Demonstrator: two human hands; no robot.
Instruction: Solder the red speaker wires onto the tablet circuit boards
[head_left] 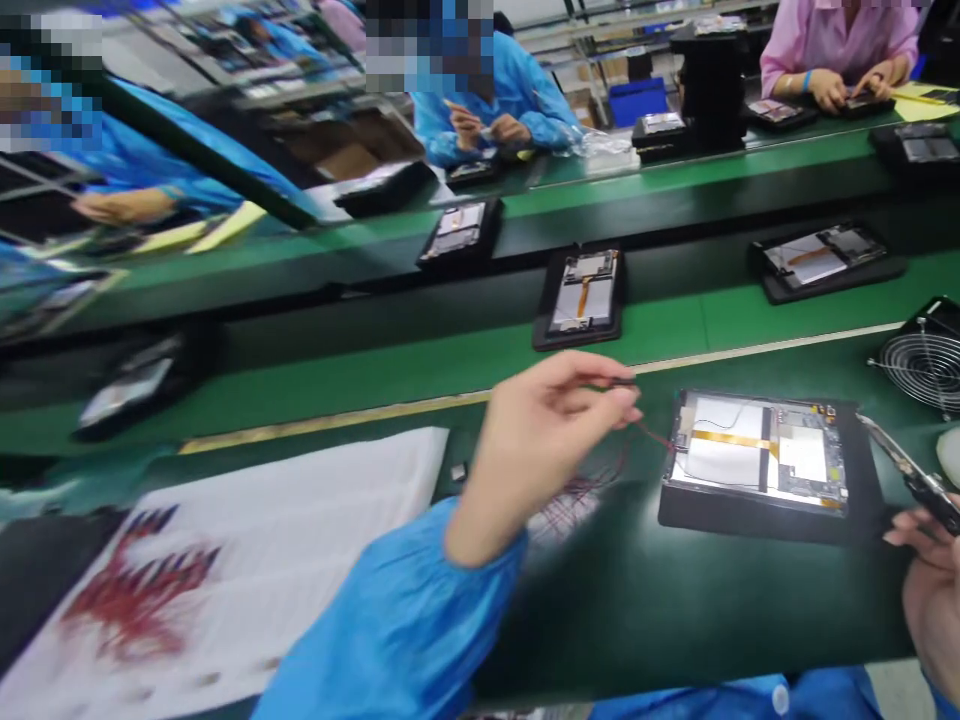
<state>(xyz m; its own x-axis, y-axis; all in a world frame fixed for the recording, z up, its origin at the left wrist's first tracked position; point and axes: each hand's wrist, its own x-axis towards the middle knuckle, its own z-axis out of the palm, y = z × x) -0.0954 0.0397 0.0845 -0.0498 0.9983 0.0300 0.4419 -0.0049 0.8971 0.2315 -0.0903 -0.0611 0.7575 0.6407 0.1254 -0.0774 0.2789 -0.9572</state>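
Observation:
My left hand (pixel 544 430) pinches a small black part (pixel 622 382) between thumb and fingertips. A thin red wire (pixel 654 434) runs from it to the left edge of an opened tablet (pixel 727 470). The tablet lies on a black holder (pixel 750 520), its pale battery, orange ribbon cable and circuit board exposed. At the right edge, my right hand (pixel 926 580) grips a soldering iron (pixel 911 470), its tip close to the tablet's right side. Under my left wrist lie loose red wires (pixel 570 500), partly hidden by the hand.
White paper (pixel 337 510) at left bears a bundle of red-wired black parts (pixel 142 590). Beyond the bench edge, a green line carries several opened tablets (pixel 585 290). A fan with a wire guard (pixel 926 360) stands at right. Co-workers in blue (pixel 510 100) and pink sit opposite.

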